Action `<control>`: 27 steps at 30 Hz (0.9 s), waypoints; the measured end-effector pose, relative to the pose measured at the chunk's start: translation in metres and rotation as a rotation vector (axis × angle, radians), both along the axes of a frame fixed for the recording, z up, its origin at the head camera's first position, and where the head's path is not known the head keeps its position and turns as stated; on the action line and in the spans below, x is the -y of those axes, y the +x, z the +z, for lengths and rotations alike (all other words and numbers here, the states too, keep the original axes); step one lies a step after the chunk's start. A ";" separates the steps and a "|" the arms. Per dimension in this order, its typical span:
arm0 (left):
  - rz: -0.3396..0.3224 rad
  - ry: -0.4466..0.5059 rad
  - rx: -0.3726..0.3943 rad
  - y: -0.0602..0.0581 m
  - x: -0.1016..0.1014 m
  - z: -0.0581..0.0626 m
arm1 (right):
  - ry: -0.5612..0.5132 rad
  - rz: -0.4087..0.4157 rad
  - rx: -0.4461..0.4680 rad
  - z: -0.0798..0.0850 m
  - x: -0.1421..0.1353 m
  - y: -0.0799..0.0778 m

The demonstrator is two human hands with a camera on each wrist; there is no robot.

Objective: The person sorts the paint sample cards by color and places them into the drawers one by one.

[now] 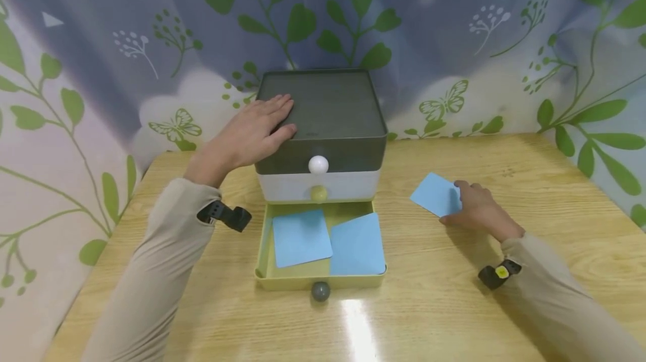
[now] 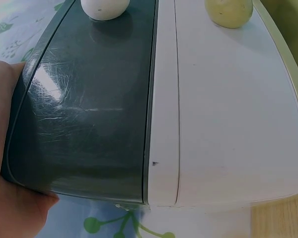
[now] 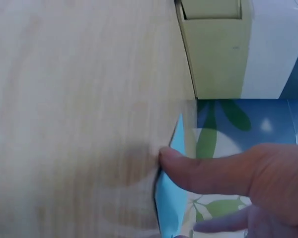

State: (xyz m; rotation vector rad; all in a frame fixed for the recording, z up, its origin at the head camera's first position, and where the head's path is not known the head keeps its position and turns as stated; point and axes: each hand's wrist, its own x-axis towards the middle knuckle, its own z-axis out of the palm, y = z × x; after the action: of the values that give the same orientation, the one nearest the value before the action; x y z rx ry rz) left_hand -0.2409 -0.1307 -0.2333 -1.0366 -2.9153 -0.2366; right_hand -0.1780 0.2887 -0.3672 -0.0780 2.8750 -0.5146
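Note:
A small drawer box (image 1: 323,110) stands on the table, with a dark grey top drawer, a white middle one and a yellow-green bottom drawer (image 1: 320,282). The bottom drawer is pulled out; two blue square cards, a left one (image 1: 301,238) and a right one (image 1: 357,245), lie in it. My left hand (image 1: 257,129) rests on the box's top at its left edge, fingers extended. To the right of the box, my right hand (image 1: 476,208) pinches another blue card (image 1: 435,194) by its edges, at the table surface. In the right wrist view the thumb (image 3: 203,171) lies against this card.
The wooden table (image 1: 424,306) extends in front of and beside the box. A patterned curtain (image 1: 429,31) with leaves and butterflies hangs right behind it. Round knobs, one white (image 1: 318,165), one yellow-green (image 1: 319,193) and one grey (image 1: 320,291), stick out from the drawer fronts.

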 end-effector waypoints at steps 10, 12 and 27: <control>-0.002 0.009 -0.008 0.000 0.000 -0.001 | -0.014 0.043 0.004 0.002 -0.010 -0.002; -0.003 0.009 -0.010 0.000 0.000 -0.001 | -0.020 0.017 0.022 0.002 -0.010 -0.001; -0.010 0.005 -0.019 0.001 -0.001 0.001 | -0.230 -0.024 0.072 -0.001 -0.019 0.007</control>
State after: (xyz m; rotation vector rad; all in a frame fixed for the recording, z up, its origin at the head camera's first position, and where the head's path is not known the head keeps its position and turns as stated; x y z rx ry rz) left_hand -0.2402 -0.1294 -0.2327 -1.0478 -2.8918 -0.2329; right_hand -0.1706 0.3077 -0.3685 -0.0606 2.7386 -0.8337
